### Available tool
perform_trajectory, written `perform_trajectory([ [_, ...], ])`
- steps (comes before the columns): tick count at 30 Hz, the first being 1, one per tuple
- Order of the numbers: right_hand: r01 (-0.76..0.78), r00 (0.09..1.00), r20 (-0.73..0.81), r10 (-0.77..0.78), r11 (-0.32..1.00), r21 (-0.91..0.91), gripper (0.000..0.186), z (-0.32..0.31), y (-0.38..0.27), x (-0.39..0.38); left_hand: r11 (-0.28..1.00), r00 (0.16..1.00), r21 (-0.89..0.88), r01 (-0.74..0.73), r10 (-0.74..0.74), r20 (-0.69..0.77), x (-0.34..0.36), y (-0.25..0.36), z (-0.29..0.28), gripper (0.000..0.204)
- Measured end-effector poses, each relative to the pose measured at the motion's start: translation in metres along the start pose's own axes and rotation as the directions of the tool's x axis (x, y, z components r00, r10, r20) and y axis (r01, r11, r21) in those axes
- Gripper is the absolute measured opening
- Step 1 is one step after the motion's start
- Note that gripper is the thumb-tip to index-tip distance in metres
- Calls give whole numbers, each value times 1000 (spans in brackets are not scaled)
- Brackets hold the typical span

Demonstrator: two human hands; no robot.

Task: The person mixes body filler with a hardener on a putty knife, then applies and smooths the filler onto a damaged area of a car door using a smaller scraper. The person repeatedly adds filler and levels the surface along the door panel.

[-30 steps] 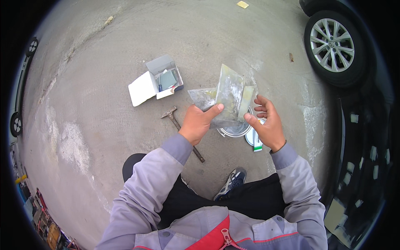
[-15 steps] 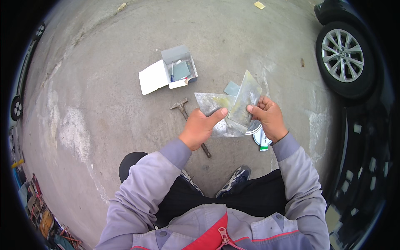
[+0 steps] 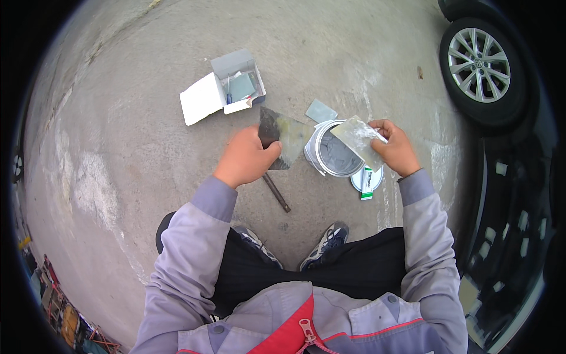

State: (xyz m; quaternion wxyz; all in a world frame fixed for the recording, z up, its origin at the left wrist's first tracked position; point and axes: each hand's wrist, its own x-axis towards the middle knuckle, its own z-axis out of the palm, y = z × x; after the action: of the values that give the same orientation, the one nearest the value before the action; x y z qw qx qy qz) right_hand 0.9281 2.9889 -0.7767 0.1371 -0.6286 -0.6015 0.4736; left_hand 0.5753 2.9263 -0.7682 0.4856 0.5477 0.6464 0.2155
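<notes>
My left hand grips a smeared, translucent plastic plate by its left edge, thumb on top; a dark area shows along that edge. A whitish plastic putty spreader is pinched in my right hand, tilted over the right side of an uncapped can. Grey putty fills the can, whose far right part is hidden by the spreader. By the can's near right side lies a round lid with a white and green tube on it.
A small blue-grey sheet lies beyond the can. An opened white carton holds a screwdriver and sheets. A hammer's handle shows below my left hand. At right stands a black car with a silver wheel and pale patches.
My hands have drawn apart, the left moving left and slightly away with its plate. The spreader has separated from the plate and tipped flatter, and the can's grey contents are now uncovered.
</notes>
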Motion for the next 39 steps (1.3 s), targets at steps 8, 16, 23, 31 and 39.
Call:
perform_trajectory([
  [8,228,973,110,-201,806,-547,25,11,-12,5,857,838,350,-378,155,524,-11,-15,39,20],
  [16,225,973,138,-184,642,-733,23,38,-18,24,802,766,338,-492,215,605,-24,-11,81,18],
  [23,88,968,209,141,588,-804,23,65,-8,42,715,727,376,-589,267,632,-22,-19,104,17],
  [31,-9,960,216,177,793,-609,26,76,35,58,708,712,410,-574,185,677,-19,-15,108,20],
  [39,-232,951,154,266,950,-210,29,87,57,52,703,707,432,-565,143,693,-14,-10,110,18],
])
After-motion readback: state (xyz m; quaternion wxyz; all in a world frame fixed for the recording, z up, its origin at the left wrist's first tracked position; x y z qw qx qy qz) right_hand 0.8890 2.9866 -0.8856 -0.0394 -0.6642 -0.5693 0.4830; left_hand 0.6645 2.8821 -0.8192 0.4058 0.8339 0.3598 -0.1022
